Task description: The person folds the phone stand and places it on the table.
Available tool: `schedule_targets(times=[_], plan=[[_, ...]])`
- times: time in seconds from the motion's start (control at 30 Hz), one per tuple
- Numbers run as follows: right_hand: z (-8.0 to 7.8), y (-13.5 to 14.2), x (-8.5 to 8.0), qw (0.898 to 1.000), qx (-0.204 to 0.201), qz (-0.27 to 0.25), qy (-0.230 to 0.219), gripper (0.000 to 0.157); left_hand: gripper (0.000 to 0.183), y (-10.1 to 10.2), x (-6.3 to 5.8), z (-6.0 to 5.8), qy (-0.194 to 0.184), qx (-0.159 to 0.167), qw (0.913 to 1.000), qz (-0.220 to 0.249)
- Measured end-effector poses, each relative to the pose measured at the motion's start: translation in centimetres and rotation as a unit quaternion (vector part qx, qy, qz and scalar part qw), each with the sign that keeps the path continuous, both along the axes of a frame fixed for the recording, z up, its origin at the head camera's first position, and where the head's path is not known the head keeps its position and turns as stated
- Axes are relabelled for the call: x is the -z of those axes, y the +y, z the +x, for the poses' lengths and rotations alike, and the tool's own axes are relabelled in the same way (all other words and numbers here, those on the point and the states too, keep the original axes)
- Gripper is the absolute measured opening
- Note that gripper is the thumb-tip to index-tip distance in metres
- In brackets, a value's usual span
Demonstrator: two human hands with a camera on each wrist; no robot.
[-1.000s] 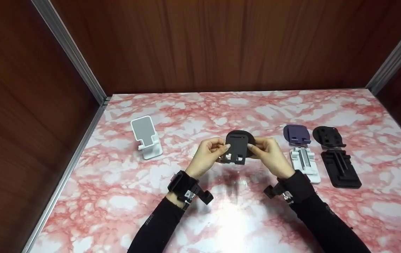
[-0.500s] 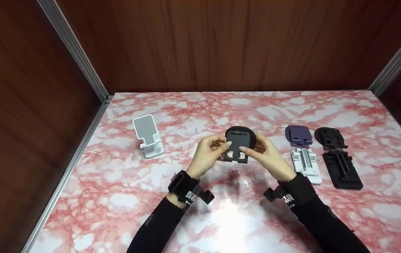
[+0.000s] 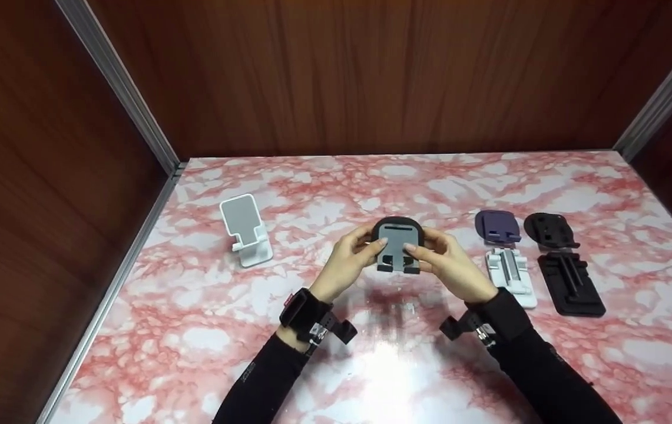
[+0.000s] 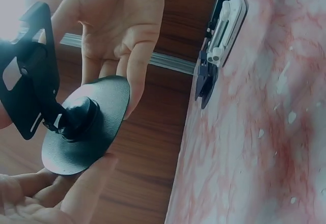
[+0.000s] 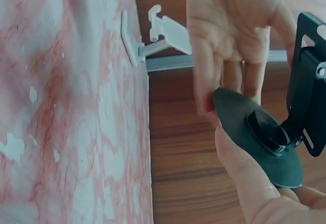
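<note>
Both hands hold a black phone stand [image 3: 395, 240] above the middle of the table. My left hand [image 3: 347, 259] grips its left side, thumb on the front of the slotted plate. My right hand [image 3: 456, 262] grips the right side, its thumb also lying on the plate. From below, the left wrist view shows the stand's round base [image 4: 104, 127] with fingers of both hands at its edge. A hinged arm joins base and plate. In the right wrist view the plate [image 5: 310, 91] stands apart from the base at an angle.
An unfolded white phone stand [image 3: 242, 224] stands at the left. On the right lie folded stands: a purple one [image 3: 498, 226], a black round-based one [image 3: 549, 229], a white one [image 3: 511, 275] and a black rectangular one [image 3: 571, 284]. Wood-grain panels [image 3: 371, 76] enclose the table.
The held stand has turned so its plate lines up over the round base and catches more light. My right thumb has moved from the plate's edge onto its face.
</note>
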State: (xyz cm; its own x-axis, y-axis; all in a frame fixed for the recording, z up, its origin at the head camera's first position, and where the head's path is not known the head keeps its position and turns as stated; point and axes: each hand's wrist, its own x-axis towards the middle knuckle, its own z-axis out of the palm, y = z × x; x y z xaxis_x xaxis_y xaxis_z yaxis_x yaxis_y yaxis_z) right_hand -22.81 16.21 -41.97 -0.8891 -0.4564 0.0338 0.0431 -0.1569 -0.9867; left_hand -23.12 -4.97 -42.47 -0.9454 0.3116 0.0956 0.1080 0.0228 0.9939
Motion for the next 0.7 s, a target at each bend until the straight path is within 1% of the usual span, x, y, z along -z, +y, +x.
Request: schedule_targets(times=[0.07,0.13,0.2,0.37,0.5,0.7], plan=[[-0.08,0.13,0.06,1.000,-0.006,0.001,-0.002,0.053,0.040,0.00,0.03,-0.05,0.004,-0.003,0.9999,0.009],[-0.13,0.23,0.11,1.000,-0.009,0.002,-0.003,0.052,0.038,-0.03,0.03,-0.06,0.019,-0.009,0.9998,0.005],[-0.19,0.29,0.14,1.000,-0.012,0.002,-0.004,0.050,0.037,-0.06,0.02,-0.09,0.026,-0.010,0.9996,0.001],[-0.22,0.43,0.20,1.000,-0.019,0.000,-0.005,0.045,0.036,-0.12,0.00,-0.04,0.011,-0.003,0.9999,0.009],[-0.20,0.49,0.14,1.000,-0.025,0.004,0.000,0.048,0.035,-0.15,0.01,-0.03,0.002,0.003,0.9998,0.022],[-0.29,0.48,0.12,1.000,-0.023,0.009,-0.004,0.051,0.033,-0.18,0.02,-0.08,-0.007,0.002,0.9996,0.029]])
